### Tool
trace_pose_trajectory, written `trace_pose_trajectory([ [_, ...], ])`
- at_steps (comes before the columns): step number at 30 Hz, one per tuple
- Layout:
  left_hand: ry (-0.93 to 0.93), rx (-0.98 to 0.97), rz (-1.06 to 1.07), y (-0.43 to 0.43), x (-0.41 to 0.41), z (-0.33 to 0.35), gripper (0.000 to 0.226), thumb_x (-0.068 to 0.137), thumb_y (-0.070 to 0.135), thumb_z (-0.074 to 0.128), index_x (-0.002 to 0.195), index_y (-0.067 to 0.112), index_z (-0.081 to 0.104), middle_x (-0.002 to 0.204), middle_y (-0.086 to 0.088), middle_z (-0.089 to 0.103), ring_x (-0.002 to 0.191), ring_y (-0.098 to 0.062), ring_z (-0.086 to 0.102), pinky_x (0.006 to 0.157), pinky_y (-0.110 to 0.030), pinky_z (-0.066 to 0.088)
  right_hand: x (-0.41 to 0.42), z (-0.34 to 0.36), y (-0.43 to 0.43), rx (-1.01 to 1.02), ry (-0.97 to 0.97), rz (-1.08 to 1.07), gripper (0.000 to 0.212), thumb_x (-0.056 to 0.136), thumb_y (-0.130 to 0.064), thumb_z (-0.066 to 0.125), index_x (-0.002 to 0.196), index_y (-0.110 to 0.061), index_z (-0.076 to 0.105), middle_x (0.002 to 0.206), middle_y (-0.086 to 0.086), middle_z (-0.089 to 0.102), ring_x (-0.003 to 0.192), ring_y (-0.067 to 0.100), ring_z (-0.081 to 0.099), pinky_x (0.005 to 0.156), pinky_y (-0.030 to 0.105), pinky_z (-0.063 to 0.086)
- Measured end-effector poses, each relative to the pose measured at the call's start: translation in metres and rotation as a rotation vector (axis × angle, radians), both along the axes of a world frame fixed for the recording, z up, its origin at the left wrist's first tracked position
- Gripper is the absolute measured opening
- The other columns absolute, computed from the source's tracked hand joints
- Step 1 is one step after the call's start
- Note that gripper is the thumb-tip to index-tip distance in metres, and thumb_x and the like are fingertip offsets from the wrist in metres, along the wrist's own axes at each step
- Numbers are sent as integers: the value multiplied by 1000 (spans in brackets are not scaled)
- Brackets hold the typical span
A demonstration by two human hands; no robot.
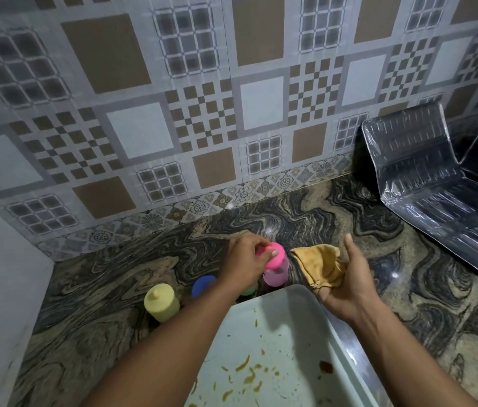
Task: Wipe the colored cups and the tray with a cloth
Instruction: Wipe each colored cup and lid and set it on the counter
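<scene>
the pink cup (274, 267), smooth plastic with a domed lid and a see-through body, is gripped by its lid in the left hand (243, 259) at the centre of the frame. just to its right, a soft crumpled yellow cloth (317, 264) is held in the right hand (346, 282). wiping this cup seems about to begin: the cloth must be brought onto it. a yellow cup (161, 302) and a blue cup (203, 284) are seen lower left. the pale tray (276, 318), bottom centre, is smeared with orange-brown stains.

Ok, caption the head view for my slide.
Left hand grips the pink cup while the right hand holds a yellow cloth by the stained tray.
</scene>
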State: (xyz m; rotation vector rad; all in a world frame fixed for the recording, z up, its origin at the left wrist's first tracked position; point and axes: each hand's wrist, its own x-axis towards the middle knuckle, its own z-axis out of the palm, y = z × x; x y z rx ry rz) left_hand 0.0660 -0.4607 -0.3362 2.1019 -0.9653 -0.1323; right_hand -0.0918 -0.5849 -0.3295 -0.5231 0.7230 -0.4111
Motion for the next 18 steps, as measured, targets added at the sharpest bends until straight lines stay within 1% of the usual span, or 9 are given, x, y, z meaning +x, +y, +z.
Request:
trace_pose_trajectory([
  [2,5,32,-5,-10,3,-4,19,81,29,82,96,18,79,91,-1,70,85,-18,64,81,-34,54,-1,-2,2,-12,-13,76,43,91,-46,63,72,-9,71,74,13,73,65,24,70,68,34,58],
  [4,-3,80,0,-18,6,-10,19,82,31,81,96,19,79,94,0,69,88,-18,62,82,-33,53,2,-7,5,-43,-7,130,18,85,-27,67,84,-9,66,74,11,70,59,22,68,56,30,57],
  [5,-14,114,-5,-21,7,-12,19,82,32,80,97,19,78,96,0,69,89,-18,62,81,-32,52,3,-9,6,-54,17,136,18,78,-22,68,90,-9,65,77,11,69,61,22,67,56,30,56],
  [6,-23,145,-14,-24,9,-15,19,82,32,80,97,20,78,96,0,69,89,-18,62,81,-32,53,5,-14,5,-58,37,141,26,73,-20,69,95,-8,64,81,12,68,65,23,66,59,32,55],
  [8,-39,197,-39,-27,11,-22,19,83,34,79,96,20,78,95,0,70,89,-18,62,79,-34,54,6,-18,4,-64,62,140,34,69,-20,70,101,-7,64,89,14,67,72,26,65,62,34,55],
  [10,-46,253,-50,-27,11,-27,20,84,37,77,95,21,76,95,1,69,89,-20,62,77,-34,53,6,-21,1,-56,83,125,29,76,-18,70,103,-7,65,93,15,67,75,27,66,60,33,58],
  [13,-69,268,-57,-27,12,-32,23,82,43,75,93,23,73,94,3,68,85,-21,64,75,-37,55,5,-26,-2,-42,101,125,18,89,-17,64,103,-7,65,91,17,69,70,27,68,56,33,59],
  [16,-73,270,-84,-27,11,-31,22,83,41,76,91,22,71,96,4,66,87,-20,63,75,-39,56,6,-27,0,-38,124,119,16,91,-17,63,103,-6,65,90,17,70,66,25,69,53,32,58],
  [18,-82,273,-96,-27,12,-32,20,82,39,78,87,22,68,97,6,64,87,-18,62,76,-38,56,7,-30,1,-31,138,117,19,90,-17,65,105,-5,66,92,17,70,68,26,70,55,31,58],
])
